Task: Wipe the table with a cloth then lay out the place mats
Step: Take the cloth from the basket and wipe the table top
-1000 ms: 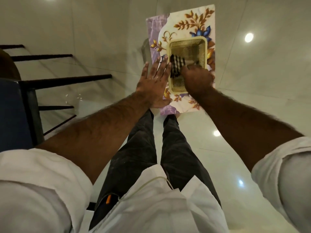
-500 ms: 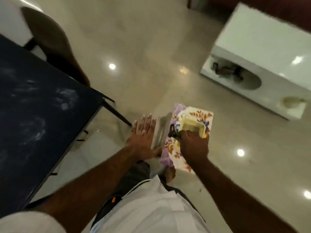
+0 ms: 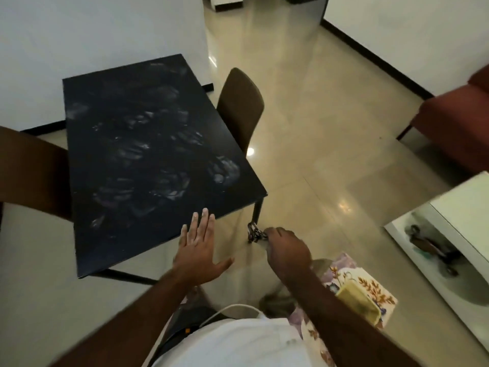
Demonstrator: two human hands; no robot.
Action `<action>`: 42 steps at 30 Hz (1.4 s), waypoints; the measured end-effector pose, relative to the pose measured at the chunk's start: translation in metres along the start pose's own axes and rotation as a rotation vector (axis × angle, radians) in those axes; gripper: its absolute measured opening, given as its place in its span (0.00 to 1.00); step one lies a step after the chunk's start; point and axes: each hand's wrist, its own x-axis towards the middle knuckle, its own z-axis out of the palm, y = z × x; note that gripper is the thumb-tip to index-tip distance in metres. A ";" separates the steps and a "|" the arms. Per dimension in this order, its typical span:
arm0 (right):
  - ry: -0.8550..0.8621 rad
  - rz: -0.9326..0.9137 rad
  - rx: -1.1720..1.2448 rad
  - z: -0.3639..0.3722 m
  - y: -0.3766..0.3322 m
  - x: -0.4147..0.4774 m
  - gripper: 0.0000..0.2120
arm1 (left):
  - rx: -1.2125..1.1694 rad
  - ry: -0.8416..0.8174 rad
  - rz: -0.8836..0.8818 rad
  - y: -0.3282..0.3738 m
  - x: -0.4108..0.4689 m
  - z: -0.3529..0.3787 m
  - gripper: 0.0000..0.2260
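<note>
A dark checked cloth (image 3: 253, 232) is pinched by the right hand (image 3: 287, 247) — evidently for wiping. The left hand (image 3: 197, 251) is held flat, fingers (image 3: 204, 221) apart, the smudged black rectangular desk (image 3: 148, 154) just ahead of them.

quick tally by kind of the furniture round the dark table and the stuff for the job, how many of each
dark table: 1
brown chairs: 2
checked cloth, held in the right hand: 1
floral place mat, on the floor: 1 showing
yellow basket, on the mat: 1
total: 6
</note>
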 end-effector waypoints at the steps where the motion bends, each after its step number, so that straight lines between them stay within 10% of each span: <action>1: 0.007 -0.010 -0.015 -0.005 -0.010 0.016 0.16 | -0.015 -0.012 -0.016 -0.013 0.002 -0.001 0.58; 15: -0.202 -0.045 -0.251 0.017 -0.106 0.188 0.16 | -0.021 -0.068 -0.076 -0.166 0.062 -0.036 0.59; 25: -0.295 0.094 -0.054 0.075 -0.102 0.216 0.39 | -0.056 -0.151 -0.111 -0.157 0.098 -0.006 0.46; 35: -0.198 -0.165 -0.003 0.135 -0.093 0.209 0.40 | -0.008 -0.053 -0.303 -0.144 0.150 0.024 0.40; 42: -0.141 0.059 -0.038 0.128 -0.045 0.273 0.40 | -0.006 0.009 -0.332 -0.145 0.153 0.038 0.41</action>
